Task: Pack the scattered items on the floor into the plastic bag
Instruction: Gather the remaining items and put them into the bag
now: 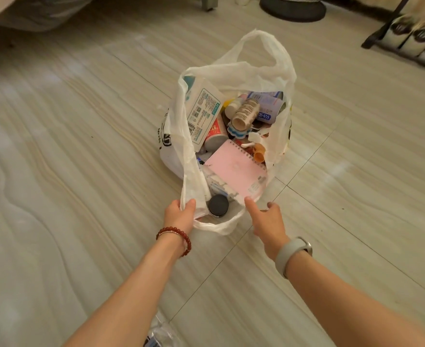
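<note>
A white plastic bag (261, 68) stands open on the floor at mid-frame, full of items. Inside lie a pink spiral notebook (234, 167), a white and teal packet (203, 108), a tape roll (245, 113), a pale purple tube (269, 103) and a black-lidded jar (218, 205). My left hand (178, 216) pinches the bag's near handle between thumb and fingers. My right hand (266, 221) is at the near rim, thumb on the plastic by the notebook's corner, fingers spread; whether it grips the bag is unclear.
A crumpled clear wrapper (158, 334) lies on the tiled floor under my left forearm. A dark round base (292, 7) sits at the back. A black rack with shoes (411, 38) stands at the right rear. Bedding (31, 11) hangs at top left.
</note>
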A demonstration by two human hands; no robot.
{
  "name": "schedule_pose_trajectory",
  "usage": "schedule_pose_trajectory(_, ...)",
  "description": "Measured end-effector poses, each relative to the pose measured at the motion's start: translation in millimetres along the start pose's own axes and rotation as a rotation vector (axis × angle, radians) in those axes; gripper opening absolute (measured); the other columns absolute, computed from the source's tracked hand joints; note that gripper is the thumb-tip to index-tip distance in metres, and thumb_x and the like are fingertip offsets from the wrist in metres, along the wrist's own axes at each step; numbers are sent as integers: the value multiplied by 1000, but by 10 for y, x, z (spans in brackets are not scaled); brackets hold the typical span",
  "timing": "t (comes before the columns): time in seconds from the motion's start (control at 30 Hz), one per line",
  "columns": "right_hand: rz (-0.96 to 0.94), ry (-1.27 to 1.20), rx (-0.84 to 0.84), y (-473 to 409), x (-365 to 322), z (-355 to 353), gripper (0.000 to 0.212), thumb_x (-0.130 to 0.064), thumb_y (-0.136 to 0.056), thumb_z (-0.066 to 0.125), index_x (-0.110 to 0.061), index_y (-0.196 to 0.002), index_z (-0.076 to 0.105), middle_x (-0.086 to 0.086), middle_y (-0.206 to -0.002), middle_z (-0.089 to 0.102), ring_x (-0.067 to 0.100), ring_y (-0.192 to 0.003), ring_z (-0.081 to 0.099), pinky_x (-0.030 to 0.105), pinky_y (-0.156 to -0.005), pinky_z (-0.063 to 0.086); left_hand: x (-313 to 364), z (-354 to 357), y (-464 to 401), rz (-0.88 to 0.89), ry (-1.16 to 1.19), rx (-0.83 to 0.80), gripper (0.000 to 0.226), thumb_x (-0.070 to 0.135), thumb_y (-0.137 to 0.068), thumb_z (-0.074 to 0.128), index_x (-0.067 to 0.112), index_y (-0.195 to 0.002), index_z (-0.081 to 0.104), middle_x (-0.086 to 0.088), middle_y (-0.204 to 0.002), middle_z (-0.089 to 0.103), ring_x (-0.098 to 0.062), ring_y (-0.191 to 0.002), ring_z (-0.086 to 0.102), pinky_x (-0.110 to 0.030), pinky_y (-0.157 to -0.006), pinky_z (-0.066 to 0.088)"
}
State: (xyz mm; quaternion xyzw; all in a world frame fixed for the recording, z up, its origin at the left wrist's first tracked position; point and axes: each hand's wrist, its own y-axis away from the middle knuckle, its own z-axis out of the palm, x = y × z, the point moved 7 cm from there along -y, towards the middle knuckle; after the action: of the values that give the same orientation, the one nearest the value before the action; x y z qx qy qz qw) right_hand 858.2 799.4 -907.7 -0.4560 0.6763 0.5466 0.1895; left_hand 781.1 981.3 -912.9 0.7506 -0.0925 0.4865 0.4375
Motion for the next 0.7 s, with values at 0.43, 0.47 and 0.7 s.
schedule_pose_trajectory(0.43, -297, -88, 140, -8, -1066, -339, 26, -10, -87, 46, -5, -62, 47, 8, -64, 44, 22, -65, 43, 32, -60, 37, 1044, -7, 306, 347, -2, 107, 12, 14, -91, 49, 7, -97, 56, -9, -91, 58, -28, -88, 58, -34, -82, 48)
schedule_pose_trajectory(0.47, -333, -56, 150, 31, -1213, -383, 30, -12, -88, 45, -9, -59, 43, 4, -61, 41, 20, -61, 40, 28, -56, 34, 1193, -21, 372, 399, -46, 149, 18, 15, -92, 47, 3, -103, 55, -10, -94, 58, -25, -86, 56, -29, -78, 45)
schedule_pose_trajectory(0.7, -615, 280, 164, 784, -1370, -623, 35, -14, -94, 40, -9, -60, 41, -1, -56, 39, 12, -52, 33, 20, -47, 27, 1580, -300, 1097, 721, -167, 318, 17, 15, -92, 48, 4, -80, 47, -3, -65, 48, -25, -68, 43, -26, -51, 24)
